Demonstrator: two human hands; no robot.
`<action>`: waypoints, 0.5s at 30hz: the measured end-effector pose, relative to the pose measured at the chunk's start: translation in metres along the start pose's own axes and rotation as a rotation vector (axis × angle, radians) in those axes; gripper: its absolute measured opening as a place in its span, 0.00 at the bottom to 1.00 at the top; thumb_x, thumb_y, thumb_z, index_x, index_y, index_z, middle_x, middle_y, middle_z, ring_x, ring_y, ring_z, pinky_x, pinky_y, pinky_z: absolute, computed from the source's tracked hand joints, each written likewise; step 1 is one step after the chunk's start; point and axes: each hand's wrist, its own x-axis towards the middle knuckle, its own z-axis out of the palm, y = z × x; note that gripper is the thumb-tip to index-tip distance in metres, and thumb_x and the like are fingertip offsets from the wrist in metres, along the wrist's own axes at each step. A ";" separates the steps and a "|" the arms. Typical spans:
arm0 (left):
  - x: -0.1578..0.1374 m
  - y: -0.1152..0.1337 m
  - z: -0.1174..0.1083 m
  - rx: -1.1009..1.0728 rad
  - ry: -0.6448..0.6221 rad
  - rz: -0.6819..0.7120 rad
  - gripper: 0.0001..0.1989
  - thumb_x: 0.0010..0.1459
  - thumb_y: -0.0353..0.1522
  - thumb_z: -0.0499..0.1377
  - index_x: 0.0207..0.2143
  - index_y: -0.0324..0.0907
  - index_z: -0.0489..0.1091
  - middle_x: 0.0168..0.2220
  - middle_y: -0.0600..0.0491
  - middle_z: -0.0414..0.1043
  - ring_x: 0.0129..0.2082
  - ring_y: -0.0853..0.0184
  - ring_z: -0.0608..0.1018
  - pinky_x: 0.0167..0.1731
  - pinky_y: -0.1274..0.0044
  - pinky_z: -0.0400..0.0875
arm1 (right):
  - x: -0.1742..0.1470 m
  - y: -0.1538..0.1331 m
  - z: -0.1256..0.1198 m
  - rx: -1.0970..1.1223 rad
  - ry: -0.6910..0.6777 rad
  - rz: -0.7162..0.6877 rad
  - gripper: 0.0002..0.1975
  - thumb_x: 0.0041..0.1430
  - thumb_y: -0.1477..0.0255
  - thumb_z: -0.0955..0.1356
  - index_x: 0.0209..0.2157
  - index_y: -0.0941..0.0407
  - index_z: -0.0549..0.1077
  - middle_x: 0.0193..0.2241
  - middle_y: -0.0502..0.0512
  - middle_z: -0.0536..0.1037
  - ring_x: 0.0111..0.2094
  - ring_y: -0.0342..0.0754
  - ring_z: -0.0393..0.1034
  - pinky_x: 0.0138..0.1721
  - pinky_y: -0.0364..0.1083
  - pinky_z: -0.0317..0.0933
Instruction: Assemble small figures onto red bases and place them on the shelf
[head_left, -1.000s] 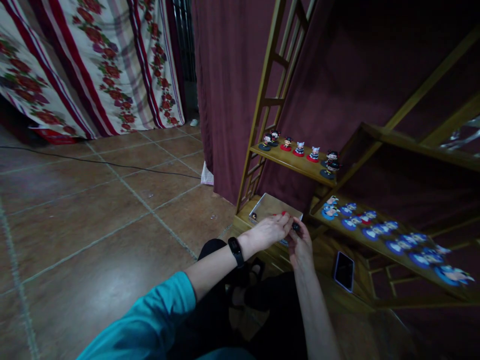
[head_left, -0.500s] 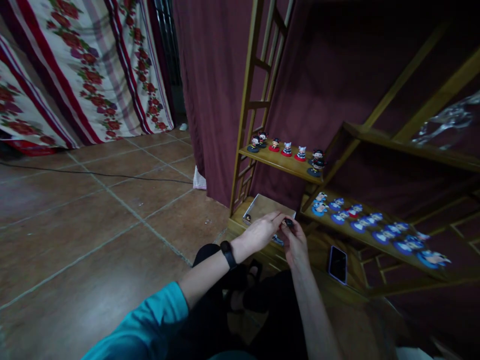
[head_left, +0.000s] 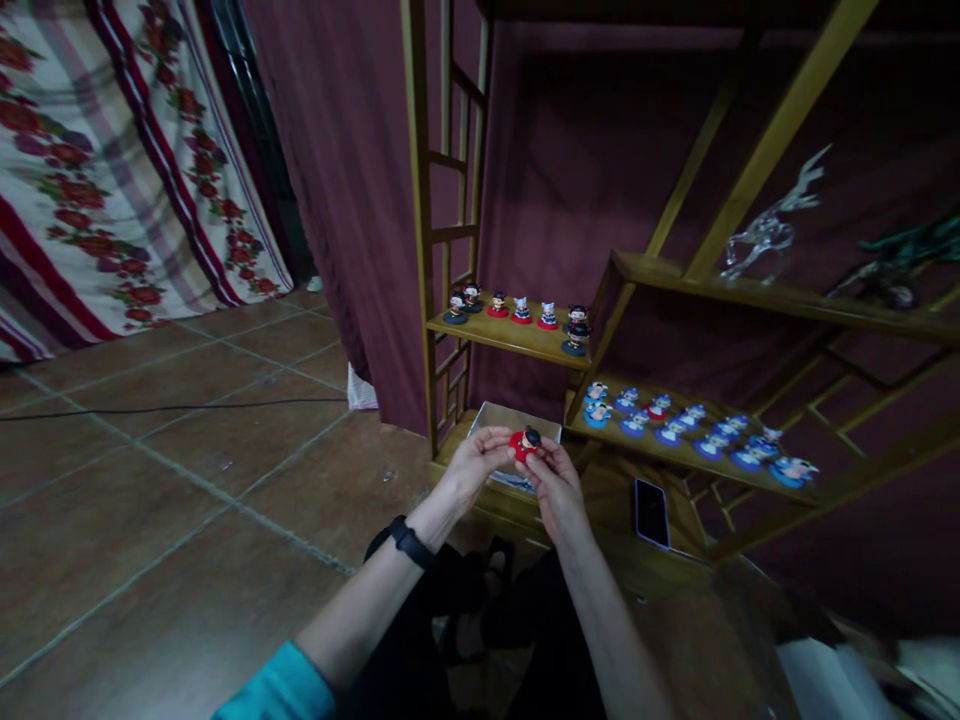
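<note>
I note tiled floor [head_left: 187,560] left of the wooden shelf [head_left: 517,341]; before it, left hand [head_left: 474,470] and right hand [head_left: 557,489] pinch a round-based figurine [head_left: 525,444].

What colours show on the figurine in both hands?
The figurine is mostly red with a black top, best seen in the head view.

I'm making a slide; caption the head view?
Left hand and right hand hold a red-based figurine before wooden shelving.
</note>
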 end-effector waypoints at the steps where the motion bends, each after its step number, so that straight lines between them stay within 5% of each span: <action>1: -0.001 0.002 0.000 -0.026 -0.005 -0.019 0.18 0.44 0.26 0.64 0.40 0.35 0.68 0.37 0.46 0.73 0.34 0.68 0.76 0.37 0.76 0.69 | 0.000 0.000 0.002 -0.008 -0.001 -0.004 0.17 0.44 0.71 0.72 0.39 0.50 0.70 0.39 0.50 0.74 0.40 0.46 0.70 0.43 0.50 0.67; 15: 0.002 0.007 -0.001 -0.169 0.036 -0.184 0.11 0.48 0.22 0.60 0.37 0.32 0.72 0.33 0.44 0.75 0.29 0.69 0.77 0.32 0.78 0.71 | -0.004 -0.004 0.014 -0.174 -0.065 -0.066 0.20 0.49 0.68 0.69 0.46 0.51 0.68 0.41 0.53 0.73 0.40 0.48 0.70 0.44 0.52 0.66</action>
